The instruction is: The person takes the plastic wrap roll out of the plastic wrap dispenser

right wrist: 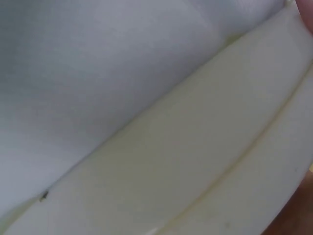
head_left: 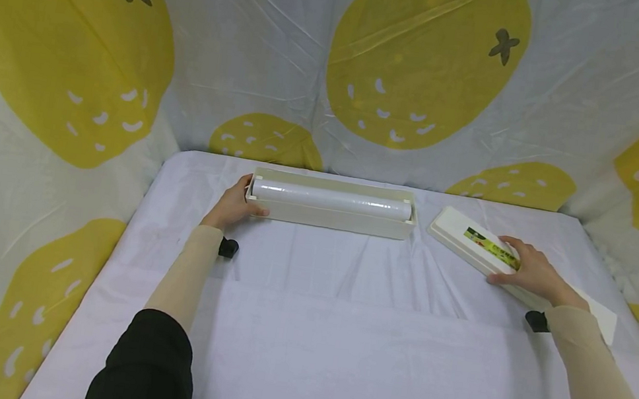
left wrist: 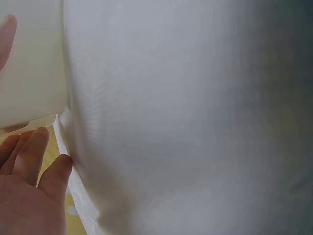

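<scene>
A long cream plastic box sits toward the back of the table, its top uncovered. Inside it lies a shiny roll of cling film. My left hand grips the box's left end, with the thumb on the front wall. In the left wrist view, fingertips are close by the end of the box. Over to the right, my right hand holds the long cream lid across its width, thumb on the near side. The lid slants down to the right and bears a green and yellow label.
A white cloth with creases covers the table. Behind it and at both sides hangs a pale curtain printed with large yellow lemons. Black wrist straps show at both wrists.
</scene>
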Available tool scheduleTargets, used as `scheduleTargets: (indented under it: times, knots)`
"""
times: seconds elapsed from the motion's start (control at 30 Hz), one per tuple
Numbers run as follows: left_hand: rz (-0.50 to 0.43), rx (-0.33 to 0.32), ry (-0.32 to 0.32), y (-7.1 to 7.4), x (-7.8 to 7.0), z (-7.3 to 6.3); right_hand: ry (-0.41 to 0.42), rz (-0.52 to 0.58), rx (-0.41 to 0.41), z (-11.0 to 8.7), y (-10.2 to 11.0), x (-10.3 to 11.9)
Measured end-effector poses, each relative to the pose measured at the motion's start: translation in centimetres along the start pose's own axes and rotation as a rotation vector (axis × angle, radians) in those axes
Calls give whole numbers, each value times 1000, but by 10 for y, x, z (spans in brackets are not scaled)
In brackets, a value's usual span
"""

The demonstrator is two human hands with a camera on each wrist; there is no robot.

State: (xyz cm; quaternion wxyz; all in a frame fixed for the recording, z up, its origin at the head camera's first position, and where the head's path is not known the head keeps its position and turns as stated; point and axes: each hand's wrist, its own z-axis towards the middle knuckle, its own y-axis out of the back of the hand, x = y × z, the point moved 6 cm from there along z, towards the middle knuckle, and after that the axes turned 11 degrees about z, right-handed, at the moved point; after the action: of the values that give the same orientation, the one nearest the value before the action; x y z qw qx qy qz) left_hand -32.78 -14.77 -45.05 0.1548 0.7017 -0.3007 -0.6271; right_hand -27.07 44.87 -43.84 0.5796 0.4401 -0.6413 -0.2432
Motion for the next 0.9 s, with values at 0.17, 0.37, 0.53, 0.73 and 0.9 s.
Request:
scheduleTargets:
  times: [0.17,0.37,0.53,0.73,0.9]
  knots:
    - [7,1,-3,0,1,0,-13,5,14,0,0,0]
    - [10,1,-13,0,1,1,-27,38,-18,1,8,11]
    - [4,4,-17,0,-1,0,47,101,-64,3,15,25]
    - [14,-1,-22,1,0,0,109,131,-90,8,20,49]
    - [18,-7,-19,1,0,0,154,150,-102,14,21,67]
